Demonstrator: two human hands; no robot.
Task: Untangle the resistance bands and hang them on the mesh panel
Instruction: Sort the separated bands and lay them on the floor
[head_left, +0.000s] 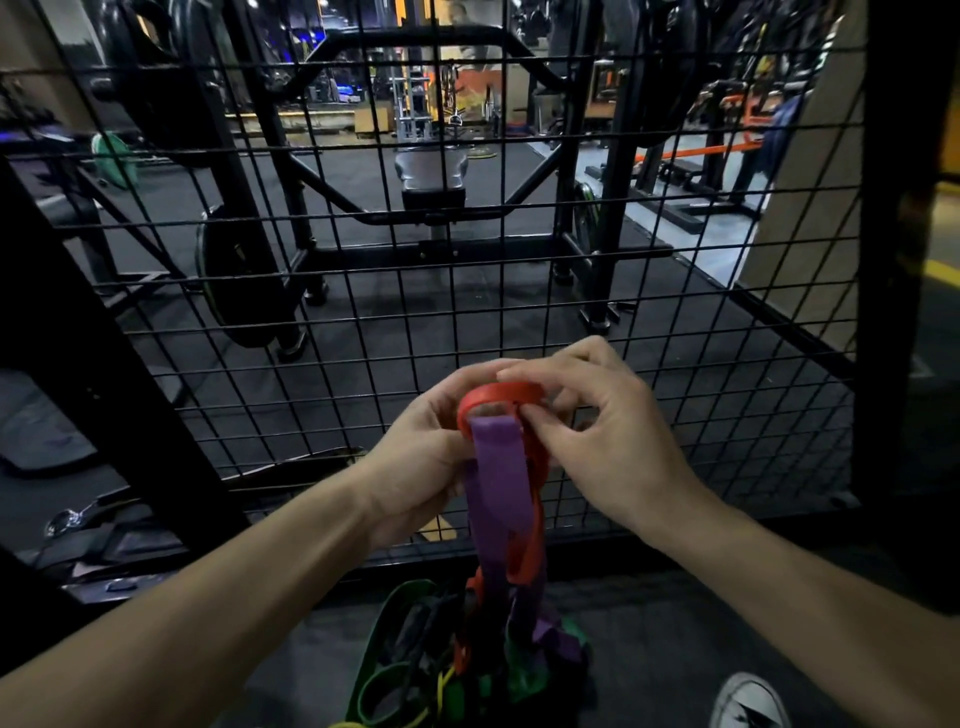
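Note:
I hold a tangle of resistance bands up in front of the black mesh panel (363, 322). A wide purple band (491, 478) hangs from a red band (498, 392) looped over its top. My left hand (421, 457) grips both bands from the left side. My right hand (597, 436) pinches the red loop at its right end with thumb and fingers. Both bands drop into a heap of green, yellow, black and purple bands (447, 670) on the floor below, where they stay knotted together.
Behind the mesh stand a black weight rack (291, 208) with plates and a bench (431, 176). A thick black post (893, 260) frames the panel on the right. My white shoe (748, 701) is at the bottom right on the dark floor.

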